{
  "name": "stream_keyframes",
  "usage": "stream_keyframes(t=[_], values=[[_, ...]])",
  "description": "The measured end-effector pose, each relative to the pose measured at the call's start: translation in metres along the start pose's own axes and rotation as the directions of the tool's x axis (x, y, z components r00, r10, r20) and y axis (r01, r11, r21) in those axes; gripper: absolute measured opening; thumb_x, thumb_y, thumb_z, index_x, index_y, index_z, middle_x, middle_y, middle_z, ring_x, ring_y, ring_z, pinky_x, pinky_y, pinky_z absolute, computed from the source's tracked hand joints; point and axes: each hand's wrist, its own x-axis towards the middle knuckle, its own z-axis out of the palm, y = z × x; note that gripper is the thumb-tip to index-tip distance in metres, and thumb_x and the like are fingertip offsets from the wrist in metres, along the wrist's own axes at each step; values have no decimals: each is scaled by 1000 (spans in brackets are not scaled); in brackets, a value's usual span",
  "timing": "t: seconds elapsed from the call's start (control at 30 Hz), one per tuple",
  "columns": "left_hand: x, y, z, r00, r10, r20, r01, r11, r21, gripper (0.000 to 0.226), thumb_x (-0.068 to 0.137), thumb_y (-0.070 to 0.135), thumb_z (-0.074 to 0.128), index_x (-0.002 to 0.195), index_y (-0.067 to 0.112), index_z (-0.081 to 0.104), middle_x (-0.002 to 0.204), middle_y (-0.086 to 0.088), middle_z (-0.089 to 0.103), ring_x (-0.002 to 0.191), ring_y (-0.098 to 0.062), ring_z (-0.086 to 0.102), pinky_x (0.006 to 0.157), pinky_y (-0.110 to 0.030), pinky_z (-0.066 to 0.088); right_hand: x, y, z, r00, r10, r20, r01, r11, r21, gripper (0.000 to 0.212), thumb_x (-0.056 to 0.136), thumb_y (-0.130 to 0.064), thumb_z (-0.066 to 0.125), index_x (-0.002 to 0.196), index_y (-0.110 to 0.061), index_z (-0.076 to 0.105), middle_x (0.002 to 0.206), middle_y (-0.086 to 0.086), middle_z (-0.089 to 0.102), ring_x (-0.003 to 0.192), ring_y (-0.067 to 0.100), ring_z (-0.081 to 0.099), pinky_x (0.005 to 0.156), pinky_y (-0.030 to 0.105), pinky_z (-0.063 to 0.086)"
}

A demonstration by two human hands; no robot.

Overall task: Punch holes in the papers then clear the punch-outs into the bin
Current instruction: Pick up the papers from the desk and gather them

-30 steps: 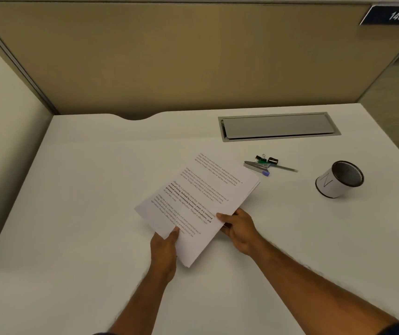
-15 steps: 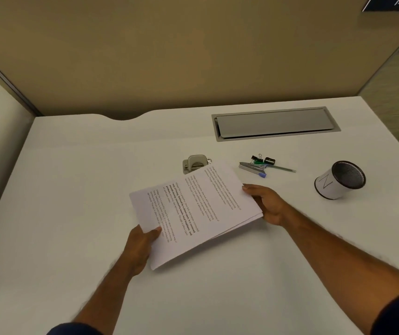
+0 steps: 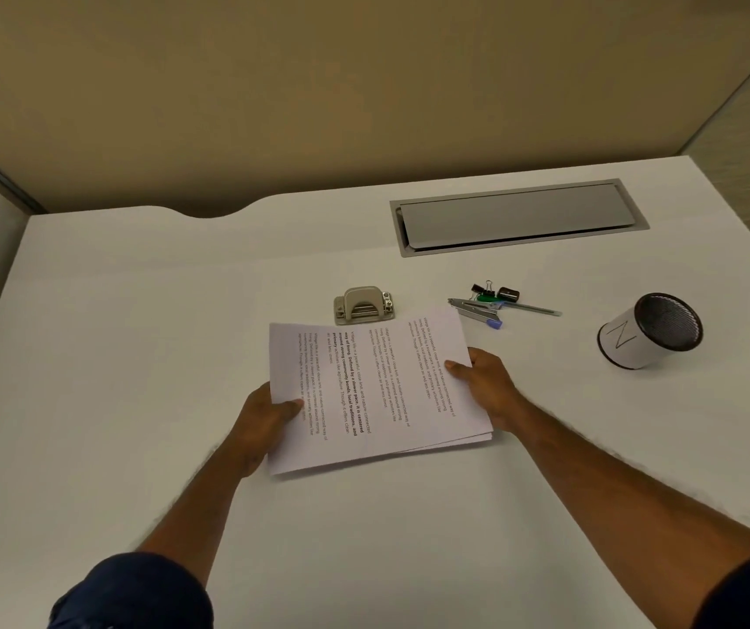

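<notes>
I pinch the papers point(image 3: 377, 388) between both hands over the white desk point(image 3: 137, 356). My left hand point(image 3: 268, 415) takes the stack's 9 o'clock edge, thumb on the top sheet. My right hand point(image 3: 486, 383) takes the 3 o'clock edge the same way. The fingers of both hands are hidden under the sheets, so I cannot tell how they lie. The stack is several sheets, slightly fanned at its 5 o'clock corner, but I cannot count them. The printed lines run sideways to me and are too small to read. A shadow shows beneath the near edge, and I cannot tell whether any part of the stack rests on the desk.

The hole punch point(image 3: 364, 304) sits at 12 o'clock from the papers, just beyond their far edge. I cannot tell whether paper and punch touch. The bin point(image 3: 650, 331), a black mesh cup wrapped in white paper marked N, stands at 3 o'clock, well apart from my right hand. At 1 o'clock lies a small cluster: a stapler point(image 3: 477, 308), binder clips point(image 3: 493, 290) and a pen point(image 3: 536, 307), overlapping so their outlines are hard to separate. The papers' far right corner lies just beside the stapler. Farther off at 1 o'clock a grey hatch point(image 3: 518, 217) is set in the desk. My dark blue sleeves point(image 3: 137, 592) are cut off by the bottom edge.
</notes>
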Motion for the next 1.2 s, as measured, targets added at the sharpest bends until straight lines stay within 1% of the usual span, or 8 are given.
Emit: stream_keyframes(t=[0.17,0.27,0.43,0.6,0.77,0.97,1.1,1.2], values=[[7,3,1,1000,16,4,-16,999,34,32,97,4,53,129,9,55,117,-13,68,100,-32,68,87,-47,56,5,2,1,1000,-6,-19,5,999,-42,24,96,-15,56,118,-9,63,114,11,69,96,28,69,87,42,56],[9,4,2,1000,23,8,-23,999,43,31,97,5,53,128,10,55,117,-12,68,99,-31,68,85,-45,57,5,3,0,1000,-4,-21,3,998,-58,25,96,-17,56,120,-10,62,116,11,68,96,26,68,84,38,56],[12,3,1,1000,20,-1,-20,999,39,29,97,5,54,124,13,57,114,-10,69,95,-27,70,75,-36,58,6,1,0,1000,-5,-23,3,998,-70,25,96,-16,57,120,-10,62,117,11,68,94,24,68,79,32,55],[11,2,1,1000,10,-6,-9,999,40,30,96,5,54,125,13,57,115,-9,69,98,-30,69,82,-43,58,4,0,0,1000,-17,-23,16,998,-69,24,96,-16,57,119,-12,62,116,9,68,96,25,68,81,33,56],[11,4,-1,1000,8,-5,-8,1000,21,29,95,3,55,121,16,58,112,-5,70,94,-24,70,73,-32,57,4,-1,0,999,1,-38,-3,999,-39,26,94,-12,59,119,-8,63,116,12,69,96,27,68,85,38,56],[12,7,1,999,28,-40,-27,999,28,29,97,6,55,124,15,57,115,-7,68,98,-28,69,87,-48,57,9,-4,4,998,36,-54,-39,997,-68,28,94,-15,61,120,-6,62,118,14,68,99,29,68,90,43,56],[15,10,0,995,41,-88,-40,999,20,30,96,8,56,126,13,58,115,-7,68,95,-24,69,76,-36,57,12,-6,6,995,50,-85,-57,995,-76,29,92,-15,63,118,-3,61,117,15,68,101,31,67,92,44,55],[20,12,-2,992,58,-111,-56,998,24,29,95,8,57,123,14,59,115,-7,68,92,-21,69,73,-32,56,15,-9,7,993,56,-106,-64,995,-76,29,92,-14,63,118,0,61,118,16,68,103,32,66,93,43,54]])
